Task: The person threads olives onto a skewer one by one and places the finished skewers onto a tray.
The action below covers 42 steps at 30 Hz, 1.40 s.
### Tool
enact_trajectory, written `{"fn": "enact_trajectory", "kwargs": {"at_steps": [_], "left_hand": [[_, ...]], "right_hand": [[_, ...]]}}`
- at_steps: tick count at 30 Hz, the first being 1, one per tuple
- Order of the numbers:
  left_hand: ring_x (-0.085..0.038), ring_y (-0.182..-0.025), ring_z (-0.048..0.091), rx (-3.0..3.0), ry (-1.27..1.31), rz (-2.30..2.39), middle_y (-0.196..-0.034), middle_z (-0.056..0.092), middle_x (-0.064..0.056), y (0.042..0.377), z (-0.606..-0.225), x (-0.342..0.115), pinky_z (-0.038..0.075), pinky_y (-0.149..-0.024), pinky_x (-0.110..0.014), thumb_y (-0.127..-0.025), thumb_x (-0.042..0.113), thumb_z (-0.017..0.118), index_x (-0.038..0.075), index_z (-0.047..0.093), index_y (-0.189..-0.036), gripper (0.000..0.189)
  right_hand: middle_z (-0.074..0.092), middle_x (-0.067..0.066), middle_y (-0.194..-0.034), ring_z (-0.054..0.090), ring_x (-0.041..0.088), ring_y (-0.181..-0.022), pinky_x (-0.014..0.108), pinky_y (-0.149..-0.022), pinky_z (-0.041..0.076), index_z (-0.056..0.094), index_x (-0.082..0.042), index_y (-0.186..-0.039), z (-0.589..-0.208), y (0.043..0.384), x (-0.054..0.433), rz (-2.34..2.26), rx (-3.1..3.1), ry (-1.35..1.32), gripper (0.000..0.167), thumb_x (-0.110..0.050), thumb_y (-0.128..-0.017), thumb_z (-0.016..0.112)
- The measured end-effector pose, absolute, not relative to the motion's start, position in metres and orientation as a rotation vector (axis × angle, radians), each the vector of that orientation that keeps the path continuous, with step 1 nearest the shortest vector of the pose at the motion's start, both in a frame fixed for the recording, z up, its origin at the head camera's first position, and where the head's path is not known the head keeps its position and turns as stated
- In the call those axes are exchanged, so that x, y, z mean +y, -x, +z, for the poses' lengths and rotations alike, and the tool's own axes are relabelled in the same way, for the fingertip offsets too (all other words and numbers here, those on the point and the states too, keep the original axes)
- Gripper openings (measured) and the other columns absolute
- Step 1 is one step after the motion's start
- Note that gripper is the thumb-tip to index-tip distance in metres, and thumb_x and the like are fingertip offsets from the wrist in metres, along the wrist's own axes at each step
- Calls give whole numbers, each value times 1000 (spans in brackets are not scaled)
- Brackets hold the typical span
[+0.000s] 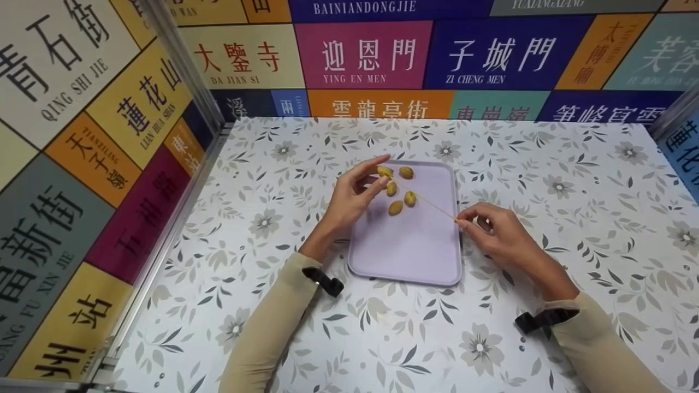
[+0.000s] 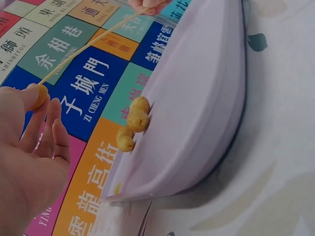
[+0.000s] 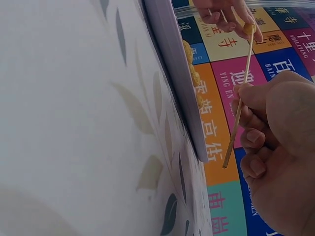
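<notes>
**Thin skewer (image 1: 426, 200) aimed at ten o'clock**

From my right hand (image 1: 496, 232), the olive-like fruit (image 3: 249, 28) lies at ten o'clock, up over the lilac tray (image 1: 404, 245). The skewer's long axis runs straight along that line, four o'clock to ten, its far end meeting the fruit; how deep it goes, if at all, I cannot tell. I judge that any further push depends on keeping that line true.

My left hand (image 1: 350, 195) is the nearer one, pinching the fruit between thumb and finger, its other fingers loosely bent. My right hand pinches the skewer, the blunt end sticking out past my grip, the remaining fingers curled. Loose fruits (image 1: 410, 198) sit on the tray, three to five o'clock from my left fingertips.
</notes>
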<state>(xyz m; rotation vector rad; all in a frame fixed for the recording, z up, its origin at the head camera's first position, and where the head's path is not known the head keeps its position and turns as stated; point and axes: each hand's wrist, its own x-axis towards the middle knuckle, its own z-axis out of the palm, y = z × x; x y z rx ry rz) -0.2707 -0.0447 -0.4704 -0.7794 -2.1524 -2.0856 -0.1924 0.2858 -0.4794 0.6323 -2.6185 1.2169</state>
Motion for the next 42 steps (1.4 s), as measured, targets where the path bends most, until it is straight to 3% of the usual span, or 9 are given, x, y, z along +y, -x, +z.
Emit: {"fn": "enact_trajectory", "kwargs": {"at_steps": [5, 14, 19, 23, 29, 34, 38, 42], "left_hand": [[-26, -119, 73, -2118, 716, -2150, -133, 77, -6, 272, -470, -46, 57, -96, -32, -106, 19, 73, 13, 69, -142, 37], [-26, -117, 75, -1978, 607, -2269, -126, 81, -6, 274, -471, -48, 55, -100, -31, -104, 19, 75, 11, 73, -129, 26], [-25, -121, 74, -1979, 561, -2287, -126, 81, -6, 274, -471, -51, 54, -108, -42, -106, 23, 73, 16, 72, -135, 30], [-24, -119, 72, -2023, 589, -2291, -129, 80, -4, 273, -470, -50, 51, -97, -44, -109, 24, 68, 11, 65, -140, 34], [-23, -116, 70, -2027, 648, -2314, -134, 78, -3, 273, -470, -50, 47, -92, -43, -111, 25, 64, 10, 61, -140, 33], [-21, -115, 68, -2013, 712, -2319, -138, 76, -4, 273, -470, -50, 45, -89, -35, -113, 22, 61, 11, 56, -144, 34], [-26, -117, 66, -2018, 738, -2342, -142, 75, -5, 273, -471, -50, 43, -88, -31, -114, 21, 58, 4, 50, -148, 38], [-44, -122, 60, -2014, 760, -2372, -144, 73, -6, 273, -471, -50, 42, -91, -35, -115, 20, 56, 0, 48, -146, 38]], "right_hand": [[69, -2, -86, 48, 9, -67, 19, -61, 38, 80, -12, -103, -480, 192, 284, 1188, -2578, -641, 5, -8, -101, 77], [68, -5, -85, 49, 9, -68, 23, -62, 39, 80, -12, -100, -478, 192, 283, 1171, -2545, -657, 6, -6, -98, 80], [69, -5, -85, 49, 9, -69, 23, -63, 39, 80, -12, -100, -479, 193, 285, 1198, -2518, -655, 8, -4, -97, 80], [69, -5, -86, 49, 9, -69, 23, -63, 39, 80, -11, -100, -479, 193, 284, 1194, -2513, -655, 8, -4, -97, 80], [69, -4, -85, 49, 8, -69, 23, -62, 40, 80, -10, -100, -478, 193, 284, 1197, -2508, -663, 8, -3, -97, 80], [69, -4, -85, 48, 8, -68, 22, -62, 39, 80, -10, -99, -479, 193, 284, 1191, -2486, -669, 8, -3, -96, 80], [69, -4, -85, 48, 8, -68, 24, -61, 38, 80, -11, -99, -479, 193, 284, 1202, -2472, -673, 8, -3, -96, 80], [69, -4, -85, 48, 8, -68, 24, -62, 39, 80, -11, -99, -478, 194, 283, 1203, -2476, -682, 9, -3, -97, 80]]}}
